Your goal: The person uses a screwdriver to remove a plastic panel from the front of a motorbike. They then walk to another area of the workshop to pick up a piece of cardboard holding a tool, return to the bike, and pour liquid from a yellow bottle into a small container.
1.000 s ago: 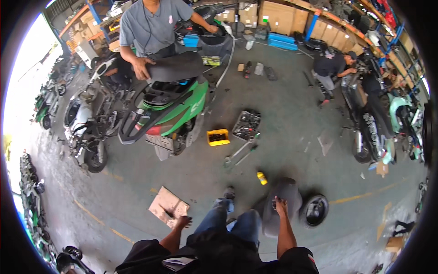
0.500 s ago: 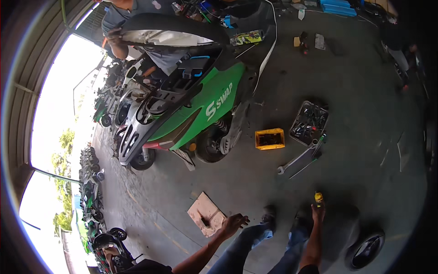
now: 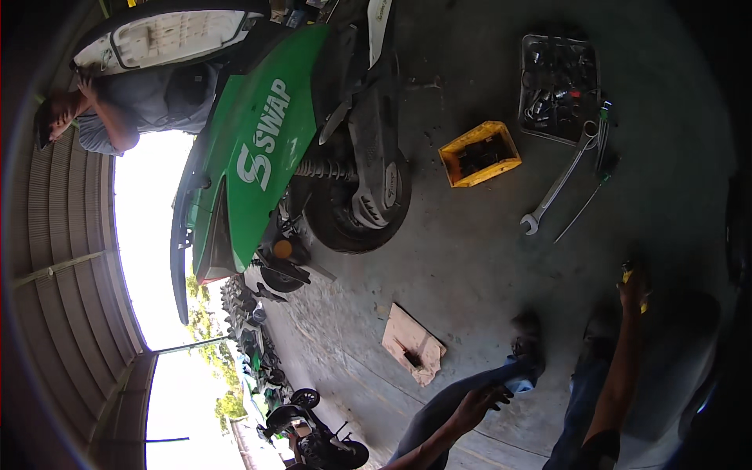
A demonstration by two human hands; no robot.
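Note:
My right hand (image 3: 633, 291) is closed around a small yellow-and-black object (image 3: 627, 272) whose exact kind I cannot make out; its ends show past my fingers. It is held out above the floor, beside my lower right leg. My left hand (image 3: 482, 403) hangs loosely over my left leg, fingers slightly bent and apart, with nothing in it. A flattened piece of cardboard (image 3: 401, 325) with a dark stain or dark thing on it lies on the floor to the left of my left foot. Ahead on the left stands a green scooter (image 3: 270, 129), its rear wheel toward me.
A yellow bin (image 3: 460, 174) with dark parts sits ahead on the floor. Beyond it is a black tray (image 3: 523, 94) of sockets and tools, with a long wrench (image 3: 560, 188) nearby. Another person (image 3: 160, 98) stands behind the scooter, near its raised seat (image 3: 172, 39).
The view has turned left and tilted, bringing the scooter and tool tray closer in the picture. The yellow object stays in my right hand; my left hand remains empty near my leg.

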